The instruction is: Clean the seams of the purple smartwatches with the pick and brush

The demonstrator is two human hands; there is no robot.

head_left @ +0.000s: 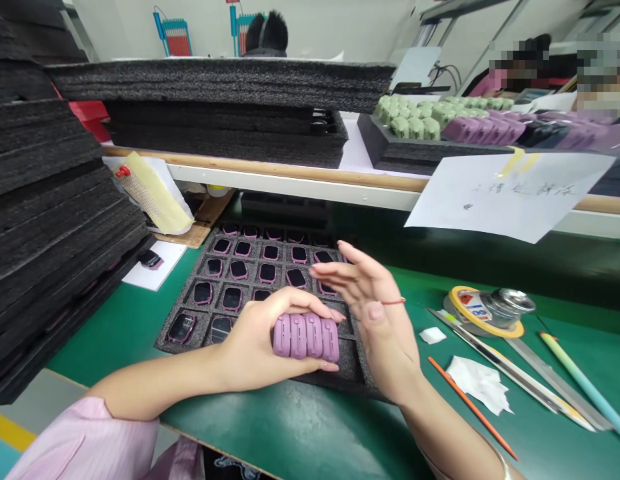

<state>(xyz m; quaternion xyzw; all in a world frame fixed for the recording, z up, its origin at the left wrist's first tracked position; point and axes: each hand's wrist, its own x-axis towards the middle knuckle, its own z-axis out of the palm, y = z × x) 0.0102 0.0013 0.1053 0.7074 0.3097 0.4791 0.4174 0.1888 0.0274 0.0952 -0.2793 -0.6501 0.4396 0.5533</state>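
Observation:
My left hand (260, 340) is wrapped round a row of several purple smartwatch cases (306, 337), held side by side over the near part of a black foam tray (190, 310). Thumb and fingers press on the two ends of the row. To its right, my right hand (373, 310) is raised with fingers stretched and apart, palm turned toward the row, holding nothing. In the tray's compartments lie several purple-framed smartwatches (233, 298) with dark screens. Some compartments at the tray's near right are hidden behind my hands.
Tall foam tray stacks (50, 200) stand at left, and more trays (230, 87) lie on the shelf above. Green and purple cases (410, 120) fill a shelf tray. At right are a tape roll (460, 313), tweezers (510, 367), an orange stick (473, 407) and crumpled tissue (477, 383).

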